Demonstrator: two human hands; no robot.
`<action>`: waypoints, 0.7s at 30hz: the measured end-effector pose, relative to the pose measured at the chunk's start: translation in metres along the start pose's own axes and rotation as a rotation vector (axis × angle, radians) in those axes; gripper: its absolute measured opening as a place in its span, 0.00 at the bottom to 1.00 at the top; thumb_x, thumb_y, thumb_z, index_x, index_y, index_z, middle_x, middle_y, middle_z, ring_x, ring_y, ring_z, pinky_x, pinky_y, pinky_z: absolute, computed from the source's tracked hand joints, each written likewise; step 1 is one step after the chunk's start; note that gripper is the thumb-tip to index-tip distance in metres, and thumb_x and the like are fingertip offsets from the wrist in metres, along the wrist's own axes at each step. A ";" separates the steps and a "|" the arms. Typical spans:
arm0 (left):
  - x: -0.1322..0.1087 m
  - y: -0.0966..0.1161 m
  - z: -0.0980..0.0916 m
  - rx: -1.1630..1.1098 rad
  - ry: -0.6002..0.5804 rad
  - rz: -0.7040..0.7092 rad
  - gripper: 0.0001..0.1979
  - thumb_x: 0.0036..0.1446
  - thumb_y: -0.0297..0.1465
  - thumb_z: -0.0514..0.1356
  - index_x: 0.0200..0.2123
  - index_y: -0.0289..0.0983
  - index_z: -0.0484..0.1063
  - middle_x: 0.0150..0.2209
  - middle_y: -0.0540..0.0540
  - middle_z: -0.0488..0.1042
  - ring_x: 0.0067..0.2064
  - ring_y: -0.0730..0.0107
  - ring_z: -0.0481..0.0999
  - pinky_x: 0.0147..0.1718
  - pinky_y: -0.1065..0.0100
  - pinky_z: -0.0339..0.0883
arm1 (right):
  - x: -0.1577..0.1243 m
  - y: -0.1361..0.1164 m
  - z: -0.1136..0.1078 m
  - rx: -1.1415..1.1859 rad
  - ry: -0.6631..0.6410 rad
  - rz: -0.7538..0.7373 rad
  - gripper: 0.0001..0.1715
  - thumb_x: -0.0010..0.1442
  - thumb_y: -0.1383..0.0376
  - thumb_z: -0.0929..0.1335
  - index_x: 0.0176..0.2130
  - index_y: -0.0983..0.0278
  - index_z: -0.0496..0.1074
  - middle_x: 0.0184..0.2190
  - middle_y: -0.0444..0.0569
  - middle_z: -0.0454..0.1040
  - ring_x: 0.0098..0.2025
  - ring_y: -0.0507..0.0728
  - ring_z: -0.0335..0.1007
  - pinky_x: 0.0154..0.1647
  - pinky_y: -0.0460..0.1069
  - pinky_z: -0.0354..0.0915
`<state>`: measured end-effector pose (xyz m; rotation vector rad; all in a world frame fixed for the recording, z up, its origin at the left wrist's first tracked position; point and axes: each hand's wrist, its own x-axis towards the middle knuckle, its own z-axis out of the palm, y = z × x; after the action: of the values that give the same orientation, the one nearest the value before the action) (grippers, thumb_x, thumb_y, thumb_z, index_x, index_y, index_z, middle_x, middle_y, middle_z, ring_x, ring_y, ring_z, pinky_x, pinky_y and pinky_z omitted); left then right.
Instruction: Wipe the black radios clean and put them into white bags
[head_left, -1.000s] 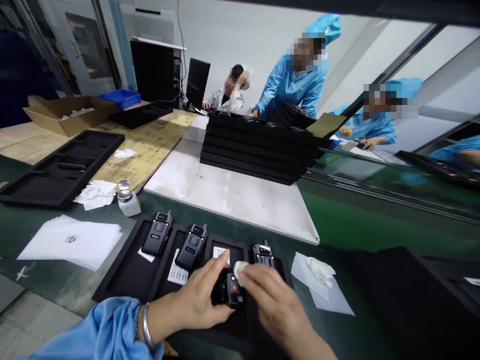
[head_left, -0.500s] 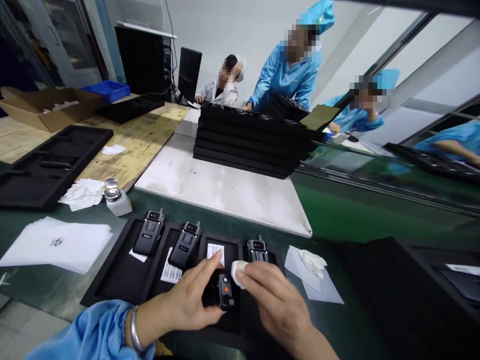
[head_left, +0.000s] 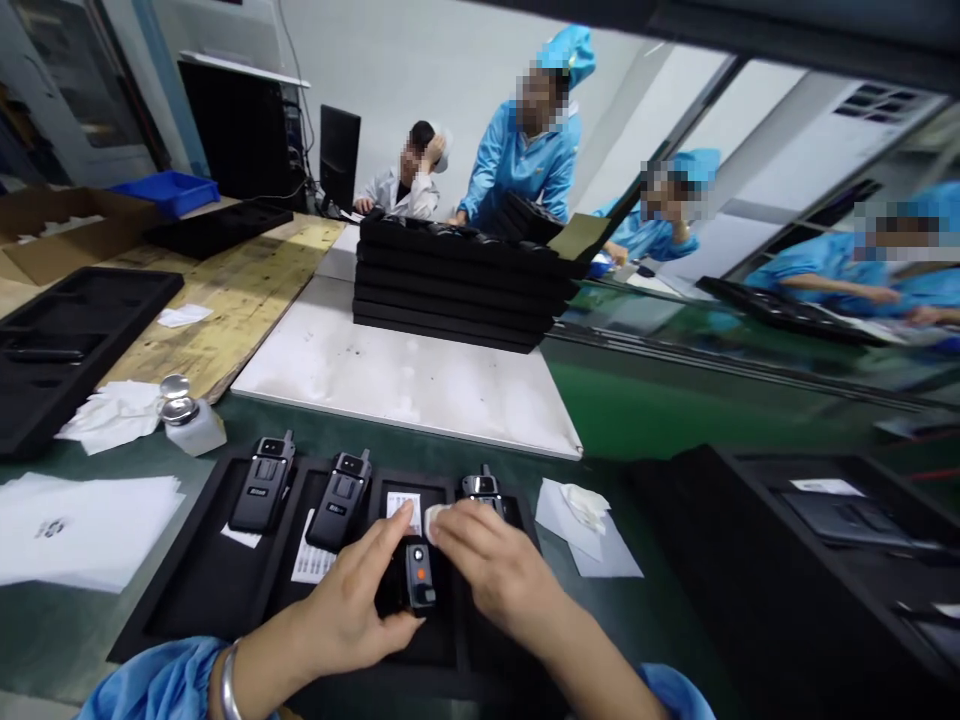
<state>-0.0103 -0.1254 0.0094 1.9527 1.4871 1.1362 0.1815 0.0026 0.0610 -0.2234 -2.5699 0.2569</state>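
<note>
My left hand (head_left: 349, 605) is closed around a black two-way radio (head_left: 420, 578), held end-on so an orange button and a round knob face me. In the pinched fingers of my right hand (head_left: 506, 575) is a white cloth (head_left: 433, 522), close against the radio's upper right edge; whether it touches is hard to tell. Both hands are over a black foam tray (head_left: 199, 600) with long compartments. Three more radios lie in it: one at the left (head_left: 262, 485), a second beside it (head_left: 339, 500), and a third (head_left: 481, 484) partly behind my right hand. Printed labels (head_left: 403, 508) show underneath.
A dispenser bottle (head_left: 195, 428), crumpled tissue (head_left: 120, 412) and paper sheets (head_left: 90, 520) lie left. Paper with a cloth (head_left: 585, 505) is right of the tray, then another foam tray (head_left: 705, 530). Stacked trays (head_left: 457, 295) stand ahead. Several co-workers (head_left: 525, 150) are beyond.
The view has turned right, so the scene sits further left. My right hand has brought the cloth closer to the radio; my left hand keeps its hold.
</note>
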 end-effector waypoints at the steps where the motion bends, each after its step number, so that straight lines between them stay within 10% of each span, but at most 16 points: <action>1: 0.002 0.000 -0.001 0.012 -0.012 -0.012 0.48 0.54 0.24 0.61 0.70 0.45 0.35 0.62 0.39 0.63 0.62 0.55 0.67 0.59 0.54 0.65 | -0.008 0.008 0.000 -0.042 0.050 0.065 0.22 0.66 0.75 0.57 0.50 0.64 0.75 0.43 0.54 0.78 0.45 0.59 0.73 0.45 0.54 0.75; 9: 0.086 -0.001 0.004 0.371 -0.065 -0.421 0.49 0.56 0.36 0.62 0.70 0.38 0.33 0.53 0.36 0.70 0.52 0.49 0.75 0.50 0.54 0.68 | -0.140 0.030 0.011 -0.268 0.546 0.780 0.13 0.65 0.63 0.64 0.44 0.62 0.77 0.42 0.52 0.78 0.43 0.61 0.75 0.45 0.57 0.72; 15: 0.137 0.012 0.028 0.879 -0.166 -0.386 0.40 0.61 0.41 0.60 0.69 0.34 0.47 0.45 0.35 0.71 0.46 0.50 0.74 0.40 0.59 0.70 | -0.193 0.018 0.036 -0.548 0.425 0.849 0.21 0.69 0.57 0.59 0.44 0.62 0.77 0.40 0.56 0.78 0.36 0.63 0.70 0.34 0.57 0.67; 21: 0.156 0.033 0.084 0.807 -0.285 -0.369 0.51 0.55 0.52 0.62 0.69 0.29 0.45 0.36 0.37 0.73 0.36 0.54 0.76 0.34 0.62 0.69 | -0.191 0.010 0.045 -0.796 0.356 0.937 0.24 0.68 0.51 0.58 0.41 0.58 0.78 0.41 0.59 0.74 0.36 0.66 0.66 0.28 0.57 0.61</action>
<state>0.0905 0.0209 0.0401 2.0350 2.2158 0.0669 0.3186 -0.0342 -0.0742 -1.5907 -1.9059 -0.4587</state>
